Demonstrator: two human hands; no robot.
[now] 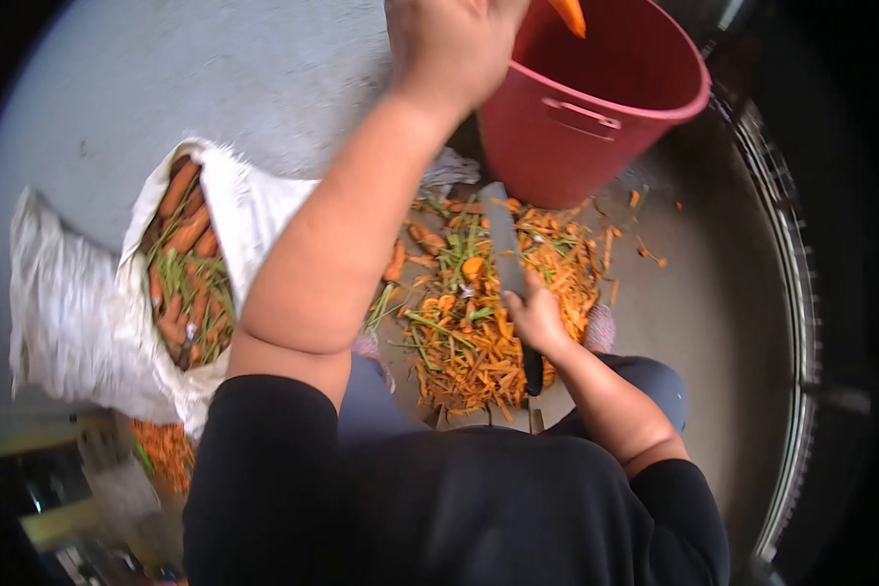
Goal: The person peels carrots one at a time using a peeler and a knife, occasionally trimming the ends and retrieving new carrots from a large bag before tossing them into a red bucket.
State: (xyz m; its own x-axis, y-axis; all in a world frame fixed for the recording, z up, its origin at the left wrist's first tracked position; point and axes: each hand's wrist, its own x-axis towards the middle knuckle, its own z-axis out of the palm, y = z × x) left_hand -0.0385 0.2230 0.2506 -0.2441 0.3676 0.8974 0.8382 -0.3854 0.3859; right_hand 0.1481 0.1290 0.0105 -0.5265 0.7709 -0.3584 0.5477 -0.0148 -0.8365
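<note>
My left hand is raised at the top edge, beside the rim of a red plastic bucket. Its fingers are partly cut off by the frame. An orange peeled carrot sticks out next to them over the bucket's opening and appears to be held. Low over the floor, my right hand is closed round a large knife with a wide grey blade and a black handle. Beneath the knife lies a heap of orange carrot peelings mixed with green stalks.
On the left, an open white woven sack holds unpeeled carrots with green stalks. More orange pieces lie behind it at the lower left. Scraps are scattered on the grey floor by the bucket. A metal-edged rim curves along the right.
</note>
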